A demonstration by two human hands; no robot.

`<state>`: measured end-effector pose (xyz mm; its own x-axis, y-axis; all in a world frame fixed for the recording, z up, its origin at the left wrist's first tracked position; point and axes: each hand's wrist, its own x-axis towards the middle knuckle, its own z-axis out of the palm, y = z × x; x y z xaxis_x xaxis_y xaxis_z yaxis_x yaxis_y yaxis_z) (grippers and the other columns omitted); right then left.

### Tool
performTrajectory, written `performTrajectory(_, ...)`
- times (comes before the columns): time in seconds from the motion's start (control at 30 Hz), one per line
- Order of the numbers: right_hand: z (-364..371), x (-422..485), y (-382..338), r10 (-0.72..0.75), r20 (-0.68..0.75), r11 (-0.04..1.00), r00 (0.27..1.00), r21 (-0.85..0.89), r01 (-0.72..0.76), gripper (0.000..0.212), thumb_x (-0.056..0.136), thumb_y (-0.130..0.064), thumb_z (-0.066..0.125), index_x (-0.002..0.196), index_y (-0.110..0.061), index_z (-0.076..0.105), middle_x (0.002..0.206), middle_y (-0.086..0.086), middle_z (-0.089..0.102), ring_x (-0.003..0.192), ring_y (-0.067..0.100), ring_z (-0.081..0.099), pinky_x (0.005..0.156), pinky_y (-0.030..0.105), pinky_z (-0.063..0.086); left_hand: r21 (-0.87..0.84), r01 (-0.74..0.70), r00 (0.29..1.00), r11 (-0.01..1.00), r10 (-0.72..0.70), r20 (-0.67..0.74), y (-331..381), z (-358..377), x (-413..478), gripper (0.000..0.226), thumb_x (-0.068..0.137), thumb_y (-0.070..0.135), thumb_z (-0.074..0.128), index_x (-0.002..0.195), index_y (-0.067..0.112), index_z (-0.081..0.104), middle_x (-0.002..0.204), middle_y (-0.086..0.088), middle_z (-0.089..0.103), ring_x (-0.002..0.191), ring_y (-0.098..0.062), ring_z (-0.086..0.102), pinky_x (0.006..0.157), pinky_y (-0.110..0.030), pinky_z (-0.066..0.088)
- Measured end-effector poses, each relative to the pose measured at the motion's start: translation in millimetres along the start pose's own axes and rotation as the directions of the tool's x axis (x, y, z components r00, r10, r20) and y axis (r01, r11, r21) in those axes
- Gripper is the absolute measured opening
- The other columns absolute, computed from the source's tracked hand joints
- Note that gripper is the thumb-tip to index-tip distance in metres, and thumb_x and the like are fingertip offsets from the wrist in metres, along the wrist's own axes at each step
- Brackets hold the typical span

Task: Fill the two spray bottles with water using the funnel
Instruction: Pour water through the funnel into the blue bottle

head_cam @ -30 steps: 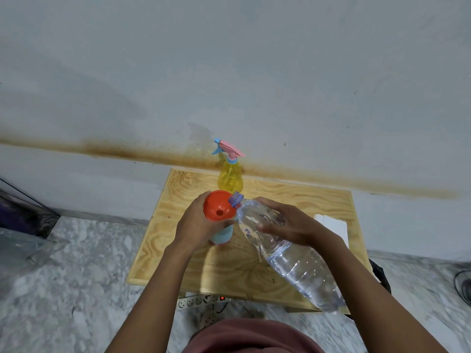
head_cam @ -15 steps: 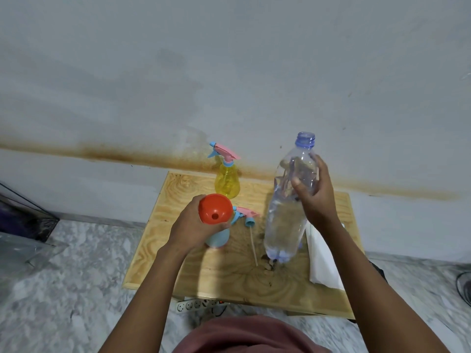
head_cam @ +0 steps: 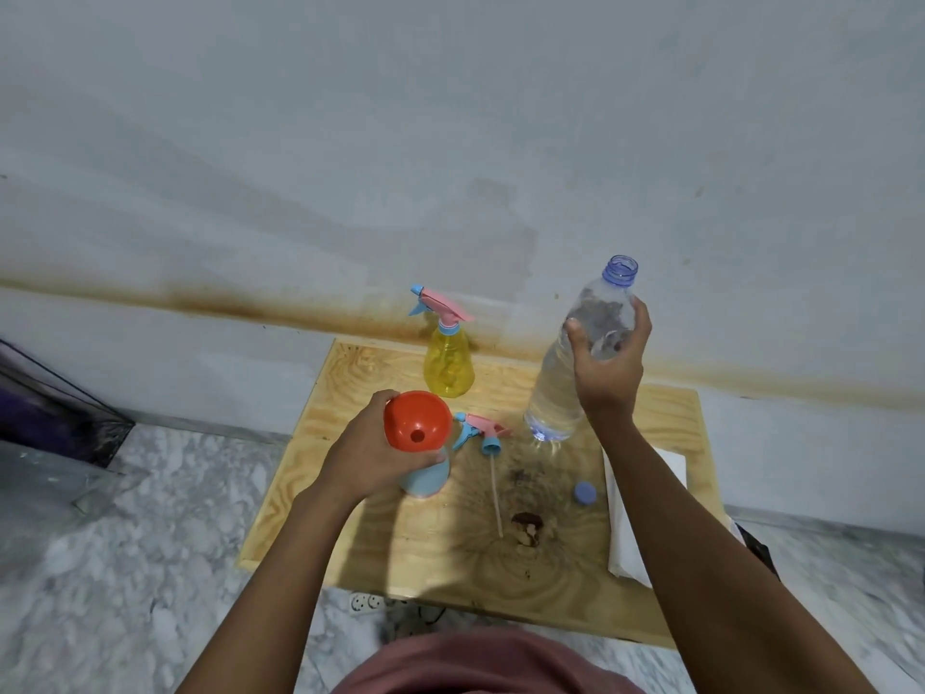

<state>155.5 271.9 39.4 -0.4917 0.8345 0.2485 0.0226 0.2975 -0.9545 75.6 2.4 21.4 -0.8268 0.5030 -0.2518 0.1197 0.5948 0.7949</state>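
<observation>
On the small wooden table, the left hand grips the neck of the blue spray bottle and steadies the orange funnel seated in its mouth. A second ago the water bottle was tilted with its open mouth at the funnel's rim. Now it stands upright to the right, well clear of the funnel, with the right hand wrapped round its upper part (whether its base already touches the wood I cannot tell). So the pour into the blue one has stopped, either finished or paused; its level does not show. The loose spray head lies just beside it, and the blue cap lies near the white paper. At the back stands the yellow spray bottle with its head on. How full it is cannot be read, so it may be the funnel's next stop.
</observation>
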Motion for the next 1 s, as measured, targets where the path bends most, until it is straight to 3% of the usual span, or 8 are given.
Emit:
performTrajectory(0.23,1,-3,18,0.014,0.014,0.999,1.0,-0.033,-0.013,0.077,0.085,-0.02,0.077,0.148,-0.018,0.034,0.127,-0.02,0.051,0.112,-0.02,0.051,0.091,0.008,0.046,0.002,0.006,1.0,1.0,-0.006,-0.022,-5,3,1,0.093,0.051,0.053,0.092,0.127,0.036,0.041,0.114,0.017,0.056,0.104,-0.011,0.06,0.088,-0.037,0.055)
performTrajectory(0.37,-2,0,20,0.041,0.056,0.999,0.998,-0.022,-0.04,0.081,0.083,-0.027,0.079,0.148,-0.026,0.031,0.14,-0.005,0.051,0.125,0.005,0.054,0.101,0.027,0.05,-0.014,-0.005,0.999,1.0,0.005,-0.051,-7,7,-1,0.091,0.052,0.054,0.091,0.127,0.038,0.041,0.115,0.018,0.056,0.104,-0.009,0.06,0.088,-0.037,0.055)
performTrajectory(0.53,-8,-3,18,0.083,0.078,0.994,0.993,-0.075,-0.078,0.089,0.081,-0.034,0.079,0.152,-0.029,0.025,0.14,-0.013,0.05,0.125,-0.002,0.052,0.1,0.023,0.047,-0.033,-0.027,0.997,0.999,0.025,-0.067,-6,10,-3,0.086,0.055,0.054,0.091,0.12,0.046,0.037,0.11,0.025,0.053,0.102,-0.006,0.059,0.086,-0.031,0.053)
performTrajectory(0.63,-9,-20,15,0.065,-0.039,0.974,0.997,-0.216,-0.072,0.088,0.082,-0.044,0.076,0.152,-0.019,0.028,0.15,0.003,0.042,0.137,0.016,0.043,0.105,0.029,0.041,-0.046,-0.036,0.996,0.998,0.032,-0.077,-7,8,-4,0.087,0.053,0.057,0.09,0.12,0.047,0.037,0.111,0.025,0.053,0.104,-0.008,0.059,0.088,-0.033,0.053)
performTrajectory(0.73,4,-61,11,0.044,-0.19,0.932,0.981,-0.346,-0.109,0.062,0.087,-0.038,0.071,0.137,-0.012,0.045,0.13,0.011,0.049,0.117,0.026,0.052,0.094,0.042,0.051,-0.059,-0.049,0.994,0.997,0.043,-0.098,-8,7,-6,0.086,0.054,0.055,0.091,0.121,0.046,0.038,0.109,0.027,0.051,0.104,-0.007,0.057,0.085,-0.029,0.051)
performTrajectory(0.87,30,-106,0,0.343,0.176,0.923,0.923,-0.246,-0.297,0.031,0.095,-0.037,0.061,0.118,-0.016,0.063,0.105,-0.002,0.066,0.096,0.016,0.064,0.078,0.03,0.054,0.0,-0.034,0.993,0.999,0.034,-0.113,-9,8,-7,0.102,0.053,0.062,0.088,0.138,0.034,0.039,0.126,0.016,0.052,0.111,-0.011,0.056,0.089,-0.032,0.052)
performTrajectory(0.93,44,-114,-7,0.393,0.419,0.916,0.818,-0.259,-0.307,0.036,0.095,-0.045,0.058,0.117,-0.018,0.065,0.104,-0.001,0.07,0.094,0.013,0.066,0.076,0.024,0.051,0.043,-0.026,0.993,0.999,0.031,-0.115,-9,9,-6,0.111,0.051,0.066,0.086,0.143,0.03,0.036,0.133,0.011,0.053,0.118,-0.014,0.056,0.092,-0.036,0.054)
performTrajectory(1.0,57,-117,-13,0.375,0.488,0.922,0.788,-0.284,-0.262,0.03,0.094,-0.043,0.061,0.109,-0.019,0.067,0.097,-0.001,0.073,0.087,0.013,0.069,0.071,0.021,0.05,0.055,-0.038,0.993,0.998,0.044,-0.111,-8,10,-6,0.117,0.049,0.069,0.085,0.146,0.029,0.033,0.138,0.008,0.053,0.122,-0.017,0.056,0.093,-0.039,0.054)
